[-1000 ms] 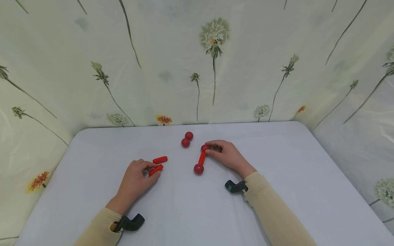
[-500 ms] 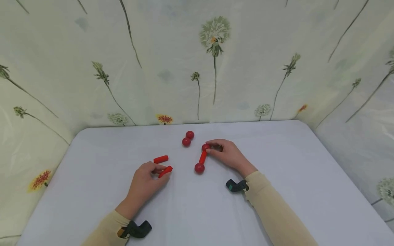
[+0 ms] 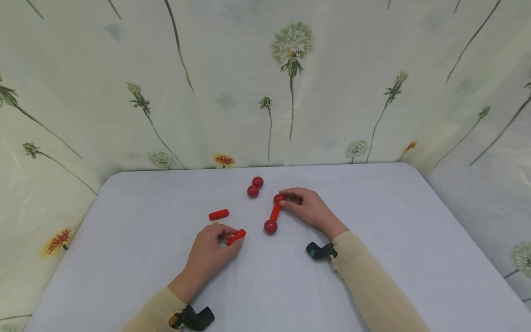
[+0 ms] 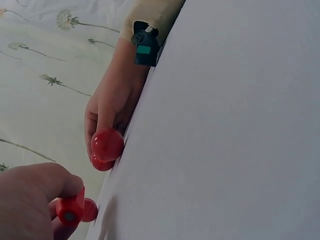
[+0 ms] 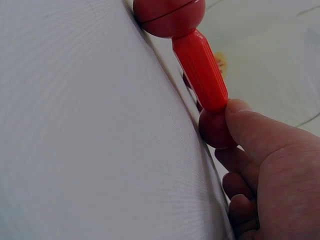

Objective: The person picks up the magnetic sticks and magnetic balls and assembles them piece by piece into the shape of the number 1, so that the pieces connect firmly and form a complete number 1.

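Observation:
Between its thumb and fingers my left hand (image 3: 213, 251) pinches a short red rod (image 3: 236, 236), whose end with a grey dot faces the left wrist view. My right hand (image 3: 310, 210) grips the far red ball (image 3: 279, 198) of a dumbbell-shaped piece. That piece has a ridged red rod (image 5: 201, 70) joining two balls, and its near red ball (image 3: 270, 226) lies toward me. The left hand's rod is apart from the piece, to its lower left. Another red rod (image 3: 218, 215) lies on the table beyond the left hand.
Two loose red balls (image 3: 253, 191) sit close together toward the back of the white table (image 3: 373, 221). A flower-print cloth (image 3: 224, 92) hangs behind the table. Each wrist wears a dark camera mount (image 3: 321, 251).
My left hand has carried its red rod to the right and slightly toward me, away from the other rod. The right hand keeps its grip on the far ball, almost unmoved.

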`<state>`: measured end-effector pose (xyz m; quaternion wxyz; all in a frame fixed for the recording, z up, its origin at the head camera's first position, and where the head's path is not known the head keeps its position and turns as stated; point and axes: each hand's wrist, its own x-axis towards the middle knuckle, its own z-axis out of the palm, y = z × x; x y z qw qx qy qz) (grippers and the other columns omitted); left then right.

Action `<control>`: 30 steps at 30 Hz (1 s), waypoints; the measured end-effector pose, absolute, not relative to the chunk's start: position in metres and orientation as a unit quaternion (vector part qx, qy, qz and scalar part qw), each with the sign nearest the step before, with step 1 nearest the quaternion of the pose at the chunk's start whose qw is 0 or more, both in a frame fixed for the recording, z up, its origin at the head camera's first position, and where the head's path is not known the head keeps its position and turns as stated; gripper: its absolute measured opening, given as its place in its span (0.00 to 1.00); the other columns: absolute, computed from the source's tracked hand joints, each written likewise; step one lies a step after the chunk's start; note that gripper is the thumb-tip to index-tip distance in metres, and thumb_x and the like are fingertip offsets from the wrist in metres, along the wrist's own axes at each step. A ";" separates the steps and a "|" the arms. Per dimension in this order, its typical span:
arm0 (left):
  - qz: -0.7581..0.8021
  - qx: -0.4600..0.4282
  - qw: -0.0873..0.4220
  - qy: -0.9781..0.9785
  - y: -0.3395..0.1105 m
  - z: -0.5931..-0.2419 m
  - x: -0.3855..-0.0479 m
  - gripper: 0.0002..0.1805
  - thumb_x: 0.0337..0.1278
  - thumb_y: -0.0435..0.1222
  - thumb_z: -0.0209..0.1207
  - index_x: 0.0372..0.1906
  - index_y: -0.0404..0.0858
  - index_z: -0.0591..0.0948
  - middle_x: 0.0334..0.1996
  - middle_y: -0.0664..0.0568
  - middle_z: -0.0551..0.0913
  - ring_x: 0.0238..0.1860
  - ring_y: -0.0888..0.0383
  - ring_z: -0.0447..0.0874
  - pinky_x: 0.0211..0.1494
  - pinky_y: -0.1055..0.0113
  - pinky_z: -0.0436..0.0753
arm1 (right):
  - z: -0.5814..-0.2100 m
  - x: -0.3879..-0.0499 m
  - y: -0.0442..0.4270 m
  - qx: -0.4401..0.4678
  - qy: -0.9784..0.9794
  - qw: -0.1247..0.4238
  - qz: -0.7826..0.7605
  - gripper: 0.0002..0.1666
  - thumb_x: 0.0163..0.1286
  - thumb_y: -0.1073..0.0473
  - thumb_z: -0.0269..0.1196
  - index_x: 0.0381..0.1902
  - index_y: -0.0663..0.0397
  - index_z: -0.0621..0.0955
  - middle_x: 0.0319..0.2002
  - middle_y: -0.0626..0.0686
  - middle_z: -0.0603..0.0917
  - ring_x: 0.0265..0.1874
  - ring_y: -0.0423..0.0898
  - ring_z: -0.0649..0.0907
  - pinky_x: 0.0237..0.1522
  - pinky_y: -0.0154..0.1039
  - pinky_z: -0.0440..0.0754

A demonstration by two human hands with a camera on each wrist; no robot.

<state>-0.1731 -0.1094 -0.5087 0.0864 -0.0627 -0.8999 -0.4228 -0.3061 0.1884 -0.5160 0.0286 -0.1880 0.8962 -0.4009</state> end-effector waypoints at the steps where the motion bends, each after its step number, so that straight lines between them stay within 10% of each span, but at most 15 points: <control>1: -0.421 -0.064 0.085 -0.901 -0.108 -0.509 -0.173 0.12 0.50 0.43 0.72 0.40 0.48 0.86 0.31 0.65 0.79 0.34 0.65 0.76 0.39 0.64 0.79 | -0.516 -0.306 0.188 -0.187 0.896 0.029 -0.401 0.25 0.62 0.33 0.65 0.55 0.30 0.82 0.48 0.37 0.82 0.42 0.44 0.79 0.45 0.43 0.79; 30: -0.377 -0.077 0.081 -0.919 -0.070 -0.512 -0.170 0.14 0.54 0.50 0.68 0.42 0.49 0.85 0.30 0.66 0.78 0.33 0.65 0.76 0.41 0.63 0.75 | -0.519 -0.307 0.189 -0.191 0.900 0.016 -0.390 0.27 0.63 0.31 0.64 0.56 0.31 0.82 0.48 0.37 0.82 0.42 0.42 0.79 0.45 0.42 0.79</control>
